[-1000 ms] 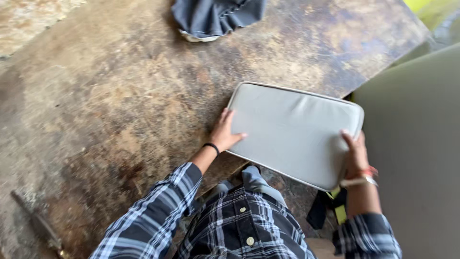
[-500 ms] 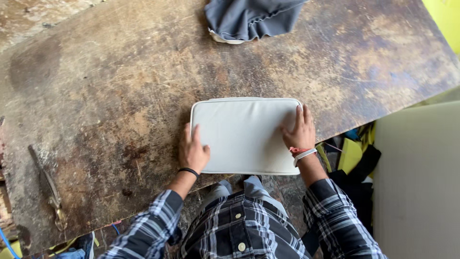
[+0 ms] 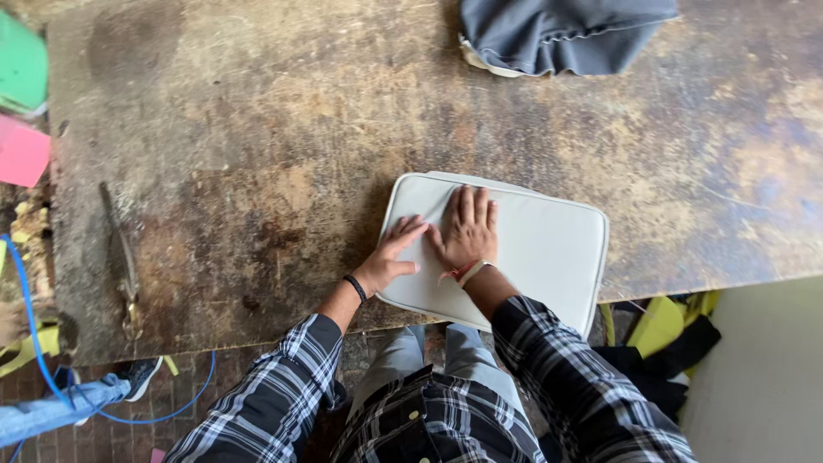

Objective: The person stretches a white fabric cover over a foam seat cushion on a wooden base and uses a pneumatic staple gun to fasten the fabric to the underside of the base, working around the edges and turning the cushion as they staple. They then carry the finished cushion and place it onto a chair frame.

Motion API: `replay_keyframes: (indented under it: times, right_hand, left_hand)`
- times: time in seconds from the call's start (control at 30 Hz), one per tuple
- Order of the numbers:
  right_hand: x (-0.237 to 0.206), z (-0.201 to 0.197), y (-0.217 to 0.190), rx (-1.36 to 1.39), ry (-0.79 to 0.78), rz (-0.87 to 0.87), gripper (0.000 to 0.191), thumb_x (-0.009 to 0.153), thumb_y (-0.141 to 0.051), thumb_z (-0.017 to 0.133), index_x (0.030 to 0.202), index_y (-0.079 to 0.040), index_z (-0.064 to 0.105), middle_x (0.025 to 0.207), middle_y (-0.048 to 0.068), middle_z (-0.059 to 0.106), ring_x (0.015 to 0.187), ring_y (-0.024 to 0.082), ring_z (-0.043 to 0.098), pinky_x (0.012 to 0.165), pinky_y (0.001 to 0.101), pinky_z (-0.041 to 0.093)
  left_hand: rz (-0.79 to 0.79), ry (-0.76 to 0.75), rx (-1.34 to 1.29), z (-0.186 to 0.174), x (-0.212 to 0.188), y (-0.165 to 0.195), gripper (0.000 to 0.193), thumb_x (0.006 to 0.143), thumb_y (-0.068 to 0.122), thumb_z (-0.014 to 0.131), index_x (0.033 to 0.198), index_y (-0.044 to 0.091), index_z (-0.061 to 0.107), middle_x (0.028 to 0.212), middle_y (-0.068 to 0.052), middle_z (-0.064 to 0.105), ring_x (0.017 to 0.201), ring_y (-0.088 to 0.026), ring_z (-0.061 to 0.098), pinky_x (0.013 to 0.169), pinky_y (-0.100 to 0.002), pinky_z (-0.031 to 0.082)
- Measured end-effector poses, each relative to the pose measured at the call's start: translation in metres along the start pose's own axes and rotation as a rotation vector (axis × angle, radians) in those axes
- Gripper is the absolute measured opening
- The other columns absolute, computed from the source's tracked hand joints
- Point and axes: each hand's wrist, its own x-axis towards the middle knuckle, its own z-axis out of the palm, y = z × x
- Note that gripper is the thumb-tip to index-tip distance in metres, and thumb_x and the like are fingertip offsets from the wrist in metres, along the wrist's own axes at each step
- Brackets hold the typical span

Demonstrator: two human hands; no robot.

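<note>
Soft, even daylight fills the scene, bright without harsh glare. The pale grey cushion [image 3: 514,253] is the brightest surface, lit flatly with only a thin dark shadow along its edge just left of the left hand [image 3: 390,261] fingers. The right hand [image 3: 465,231] casts almost no shadow beneath its fingertips. The worn brown table [image 3: 257,154] beyond the fingers looks matte, its scuffs sharp and in focus. Near the frame's edges, wide-lens distortion bends lines slightly, and the green and pink shapes [image 3: 21,111] far left of the fingers appear soft.
</note>
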Motion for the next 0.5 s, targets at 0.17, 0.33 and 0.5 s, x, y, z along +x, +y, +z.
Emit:
replay_keyframes:
  times: [0.17,0.33,0.5]
  right_hand:
    - [0.025,0.006,-0.036,-0.013,0.052,-0.135,0.087,0.097,-0.061,0.039,0.159,-0.001,0.027,0.165,0.020,0.027,0.151,0.048,0.015,0.122,0.0556,0.009]
    - [0.021,0.012,-0.011,0.188,0.092,-0.179,0.072,0.099,-0.056,0.041,0.160,-0.019,0.034,0.167,0.012,0.033,0.156,0.036,0.022,0.127,0.0519,0.012]
    - [-0.035,0.005,0.033,0.081,0.097,-0.141,0.067,0.100,-0.058,0.041,0.159,-0.027,0.037,0.168,0.011,0.032,0.156,0.028,0.026,0.126,0.0525,0.013]
  left_hand:
    - [-0.095,0.262,-0.458,-0.012,-0.013,-0.001,0.068,0.086,0.015,0.059,0.153,0.008,0.049,0.160,-0.012,0.049,0.149,-0.027,0.045,0.123,-0.037,0.032]
    - [0.101,0.377,0.504,0.020,-0.015,0.012,0.066,0.095,0.027,0.058,0.155,0.006,0.043,0.159,-0.014,0.043,0.152,-0.031,0.039,0.128,-0.043,0.032]
    - [0.170,0.182,0.989,-0.004,0.039,0.021,0.070,0.098,0.057,0.054,0.157,0.024,0.036,0.167,-0.016,0.025,0.152,-0.035,0.023,0.121,-0.058,0.026]
